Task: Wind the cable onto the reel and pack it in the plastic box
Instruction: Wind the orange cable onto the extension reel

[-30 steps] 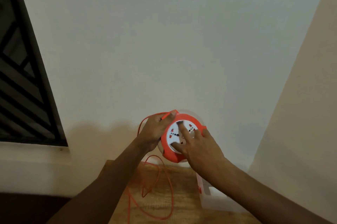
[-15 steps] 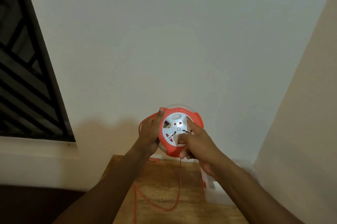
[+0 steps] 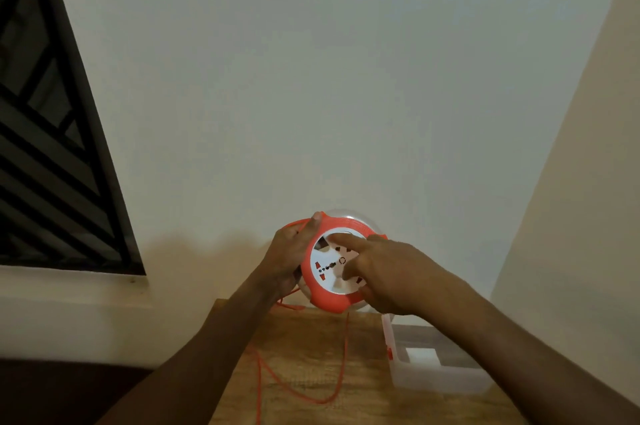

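I hold a round orange cable reel [image 3: 329,300] with a white socket face up in front of the wall. My left hand [image 3: 287,255] grips its left rim, thumb on the top edge. My right hand [image 3: 388,272] lies on the white face, index finger pressed into a recess near the top. An orange cable [image 3: 341,365] hangs from the reel's underside and loops over the wooden table [image 3: 311,348]. The clear plastic box [image 3: 436,379] stands on the table at the right, under my right forearm.
A pale wall fills the view ahead, with a second wall close at the right. A dark window grille [image 3: 45,154] and its sill are at the left. The table's left edge runs down beside my left forearm.
My right hand has gone round the reel's face from the bottom to the top, turning it. The hanging cable loop has drawn up shorter. The view has tilted down, showing more of the box.
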The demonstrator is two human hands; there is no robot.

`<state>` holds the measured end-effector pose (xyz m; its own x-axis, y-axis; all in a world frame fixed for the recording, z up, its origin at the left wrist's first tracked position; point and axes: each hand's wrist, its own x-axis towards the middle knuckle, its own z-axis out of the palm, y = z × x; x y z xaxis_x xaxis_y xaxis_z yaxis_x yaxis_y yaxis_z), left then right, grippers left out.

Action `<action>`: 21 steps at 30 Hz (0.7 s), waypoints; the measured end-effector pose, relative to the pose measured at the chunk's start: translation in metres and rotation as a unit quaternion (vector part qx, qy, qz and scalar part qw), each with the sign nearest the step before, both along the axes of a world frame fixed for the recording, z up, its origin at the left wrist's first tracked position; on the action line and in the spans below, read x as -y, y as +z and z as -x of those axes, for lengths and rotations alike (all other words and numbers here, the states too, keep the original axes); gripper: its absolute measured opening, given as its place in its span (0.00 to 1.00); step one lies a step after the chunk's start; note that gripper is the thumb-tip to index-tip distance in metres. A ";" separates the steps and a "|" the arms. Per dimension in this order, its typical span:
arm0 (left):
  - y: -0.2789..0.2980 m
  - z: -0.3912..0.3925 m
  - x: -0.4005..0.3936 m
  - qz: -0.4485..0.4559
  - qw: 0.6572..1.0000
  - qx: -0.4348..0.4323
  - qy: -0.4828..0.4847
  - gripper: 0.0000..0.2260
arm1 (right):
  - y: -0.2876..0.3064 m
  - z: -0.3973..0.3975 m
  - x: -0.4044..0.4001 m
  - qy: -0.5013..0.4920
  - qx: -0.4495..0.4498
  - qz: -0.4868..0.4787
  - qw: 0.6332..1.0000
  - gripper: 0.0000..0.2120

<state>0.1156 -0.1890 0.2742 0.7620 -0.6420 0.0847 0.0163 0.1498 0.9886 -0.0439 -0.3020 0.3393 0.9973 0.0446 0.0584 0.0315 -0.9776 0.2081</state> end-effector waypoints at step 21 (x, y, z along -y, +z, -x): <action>0.001 0.011 0.009 0.003 0.999 0.025 0.032 0.21 | -0.019 -0.012 -0.016 -0.123 0.007 0.044 0.991 0.41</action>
<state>0.1042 -0.1977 0.2751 0.7958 -0.5918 0.1281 -0.0431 0.1556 0.9869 -0.0316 -0.2857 0.3199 0.9779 -0.1940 0.0781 -0.2085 -0.9334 0.2920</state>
